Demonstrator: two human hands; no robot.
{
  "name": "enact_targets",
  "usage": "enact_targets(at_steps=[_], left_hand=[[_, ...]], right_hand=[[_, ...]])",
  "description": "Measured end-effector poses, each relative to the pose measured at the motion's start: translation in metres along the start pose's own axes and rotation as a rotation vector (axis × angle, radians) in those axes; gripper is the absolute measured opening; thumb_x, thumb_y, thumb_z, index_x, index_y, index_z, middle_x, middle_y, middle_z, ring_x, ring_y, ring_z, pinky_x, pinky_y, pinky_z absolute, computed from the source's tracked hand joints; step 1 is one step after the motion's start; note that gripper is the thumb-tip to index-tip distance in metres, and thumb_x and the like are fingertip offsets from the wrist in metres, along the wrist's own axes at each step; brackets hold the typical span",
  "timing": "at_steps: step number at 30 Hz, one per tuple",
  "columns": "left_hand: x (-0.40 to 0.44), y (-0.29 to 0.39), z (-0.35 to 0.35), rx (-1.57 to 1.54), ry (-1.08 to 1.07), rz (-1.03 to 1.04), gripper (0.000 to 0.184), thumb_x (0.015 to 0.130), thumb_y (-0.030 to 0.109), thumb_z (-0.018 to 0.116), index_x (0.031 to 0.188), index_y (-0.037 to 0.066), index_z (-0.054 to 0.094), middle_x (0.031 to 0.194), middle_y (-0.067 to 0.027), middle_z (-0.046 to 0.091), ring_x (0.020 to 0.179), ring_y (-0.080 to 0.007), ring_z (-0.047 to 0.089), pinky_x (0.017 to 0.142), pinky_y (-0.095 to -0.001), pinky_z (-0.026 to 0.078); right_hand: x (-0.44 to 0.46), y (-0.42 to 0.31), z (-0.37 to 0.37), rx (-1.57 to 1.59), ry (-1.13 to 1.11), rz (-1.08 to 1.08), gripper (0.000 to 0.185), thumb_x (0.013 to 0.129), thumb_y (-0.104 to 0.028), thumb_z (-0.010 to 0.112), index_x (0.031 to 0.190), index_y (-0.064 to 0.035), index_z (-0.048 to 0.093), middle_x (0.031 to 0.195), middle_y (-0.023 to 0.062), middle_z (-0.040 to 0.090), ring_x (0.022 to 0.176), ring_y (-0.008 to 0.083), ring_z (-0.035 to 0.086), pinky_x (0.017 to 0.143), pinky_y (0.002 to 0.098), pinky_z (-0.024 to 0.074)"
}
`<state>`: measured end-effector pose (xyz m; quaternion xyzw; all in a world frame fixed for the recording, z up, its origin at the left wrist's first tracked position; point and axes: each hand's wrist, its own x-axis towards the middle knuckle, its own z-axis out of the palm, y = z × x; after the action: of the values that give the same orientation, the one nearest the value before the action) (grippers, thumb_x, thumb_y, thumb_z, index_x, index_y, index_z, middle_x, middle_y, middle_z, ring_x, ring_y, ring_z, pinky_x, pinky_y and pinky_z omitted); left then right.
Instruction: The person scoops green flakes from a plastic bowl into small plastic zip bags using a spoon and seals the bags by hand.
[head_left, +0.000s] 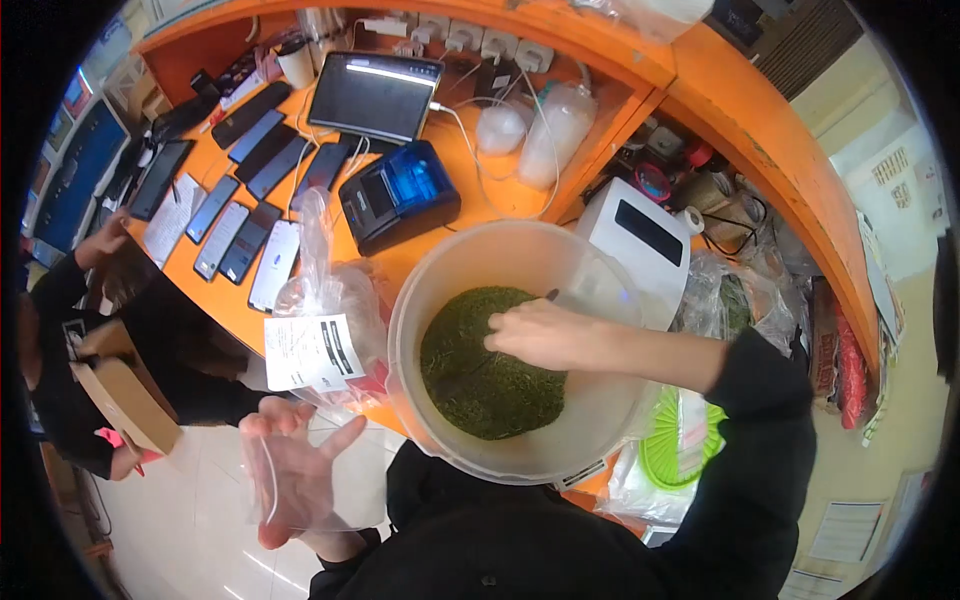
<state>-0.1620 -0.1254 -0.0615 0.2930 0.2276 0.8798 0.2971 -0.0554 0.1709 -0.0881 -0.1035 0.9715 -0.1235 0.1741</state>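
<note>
A large translucent plastic tub [600, 420] stands at the orange counter's edge, close against my body. Dried green shredded leaves [515, 405] cover its bottom. My right hand [540, 335] reaches into the tub, fingers closed round a dark, thin-handled spoon [468, 378] whose lower end lies in the leaves; the bowl of it is hard to make out. To the left of the tub, over the floor, my left hand [300, 465] holds a clear plastic bag [355, 495], thumb and fingers spread around it. No contents show in the bag.
Left of the tub sits a tied plastic bag with a white label [315, 352]. Behind are a black-and-blue printer [400, 195], a tablet [375, 95] and several phones [245, 245]. A white device [635, 250] and green basket [665, 440] stand right. A person with a cardboard box [125, 400] is left.
</note>
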Motion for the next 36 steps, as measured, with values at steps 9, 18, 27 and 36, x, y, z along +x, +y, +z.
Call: enact_targets(at_steps=[9, 18, 27, 36], left_hand=[[0.014, -0.007, -0.011, -0.091, 0.013, 0.04, 0.086, 0.065, 0.036, 0.08, 0.125, 0.004, 0.029, 0.116, -0.0081, 0.029, 0.122, -0.0252, 0.03, 0.101, -0.0656, 0.024], [0.014, -0.006, -0.011, 0.136, -0.013, 0.102, 0.092, 0.061, 0.046, 0.08, 0.126, 0.003, 0.032, 0.117, -0.009, 0.032, 0.118, -0.0245, 0.033, 0.101, -0.0643, 0.025], [0.002, 0.007, -0.012, 0.211, 0.002, 0.149, 0.093, 0.063, 0.052, 0.076, 0.13, 0.002, 0.033, 0.119, -0.0088, 0.034, 0.12, -0.0249, 0.033, 0.102, -0.0615, 0.026], [-0.006, 0.015, -0.011, 0.255, 0.21, 0.173, 0.09, 0.061, 0.052, 0.077, 0.124, 0.006, 0.033, 0.114, -0.0085, 0.035, 0.117, -0.0249, 0.037, 0.1, -0.0619, 0.029]], right_hand=[[-0.088, -0.046, -0.027, -0.108, -0.188, 0.085, 0.01, 0.068, -0.005, 0.054, 0.063, -0.0042, 0.063, 0.085, 0.0094, 0.056, 0.08, 0.0264, 0.059, 0.065, 0.0355, 0.0466], [-0.058, 0.012, -0.075, 0.42, -0.391, -0.067, 0.021, 0.067, 0.002, 0.054, 0.084, -0.001, 0.065, 0.079, 0.0107, 0.059, 0.08, 0.0267, 0.058, 0.07, 0.0361, 0.0447], [-0.017, 0.03, -0.016, 0.754, -0.356, 0.122, 0.029, 0.074, 0.008, 0.049, 0.097, -0.0018, 0.065, 0.076, 0.0099, 0.056, 0.075, 0.0225, 0.055, 0.068, 0.0326, 0.0427], [-0.025, 0.032, -0.026, 0.711, -0.482, 0.051, 0.03, 0.074, 0.008, 0.048, 0.097, -0.0013, 0.065, 0.074, 0.0089, 0.053, 0.071, 0.0205, 0.052, 0.067, 0.0321, 0.0412]])
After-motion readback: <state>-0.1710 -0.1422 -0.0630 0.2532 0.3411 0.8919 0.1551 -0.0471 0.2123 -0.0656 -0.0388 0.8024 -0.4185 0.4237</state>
